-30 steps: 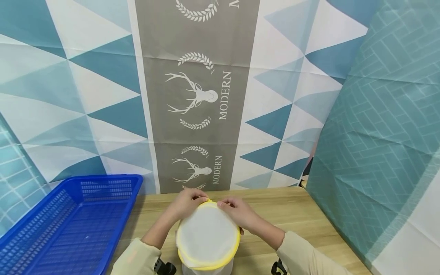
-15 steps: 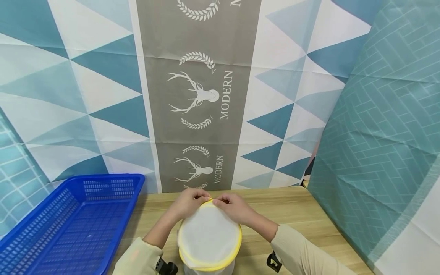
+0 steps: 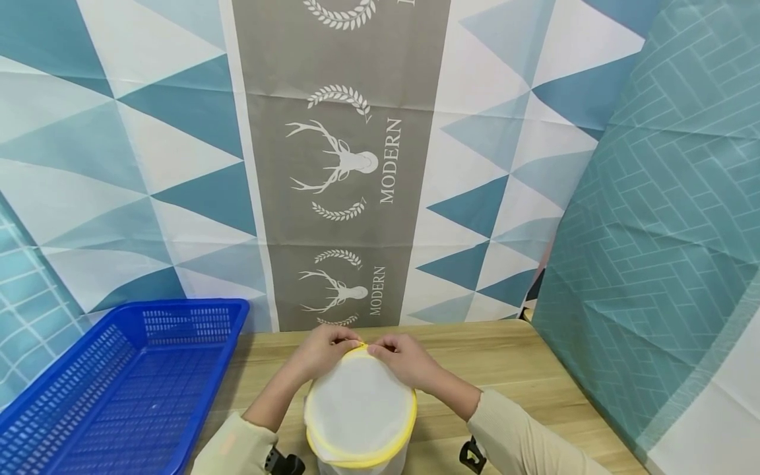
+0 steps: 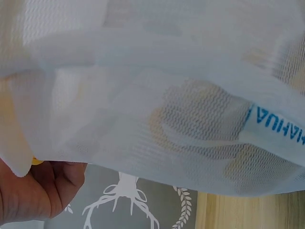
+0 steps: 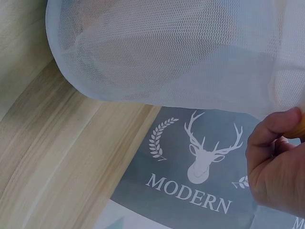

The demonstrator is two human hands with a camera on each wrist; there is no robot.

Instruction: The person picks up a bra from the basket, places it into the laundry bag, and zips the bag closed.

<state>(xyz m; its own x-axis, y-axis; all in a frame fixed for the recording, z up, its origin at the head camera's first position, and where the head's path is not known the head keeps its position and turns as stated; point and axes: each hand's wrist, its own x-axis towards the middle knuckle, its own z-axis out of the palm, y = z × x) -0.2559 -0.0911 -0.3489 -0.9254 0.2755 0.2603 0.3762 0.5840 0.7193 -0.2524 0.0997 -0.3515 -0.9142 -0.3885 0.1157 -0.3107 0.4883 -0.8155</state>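
Observation:
A white mesh laundry bag (image 3: 361, 406) with yellow trim (image 3: 384, 455) round its circular top stands on the table, close to me. On the far side of that trim, my left hand (image 3: 325, 351) pinches the edge between thumb and fingers. Close beside it, my right hand (image 3: 406, 359) pinches the same yellow edge, the thumbs almost meeting. Through the mesh (image 4: 205, 119) in the left wrist view, tan and brownish shapes show dimly, near a white label (image 4: 276, 126) with blue letters. The right wrist view has the bag's rounded bottom (image 5: 90, 81) by the table.
A blue plastic basket (image 3: 234, 343) with perforated sides is at the left. The wooden table (image 3: 505, 369) ends at a patterned cloth backdrop (image 3: 332, 218) behind the bag. A teal cloth (image 3: 665, 264) hangs along the right side.
My right hand has slid left along the yellow edge to beside the left hand, mostly in the first half second. The left hand and the bag have stayed nearly in place.

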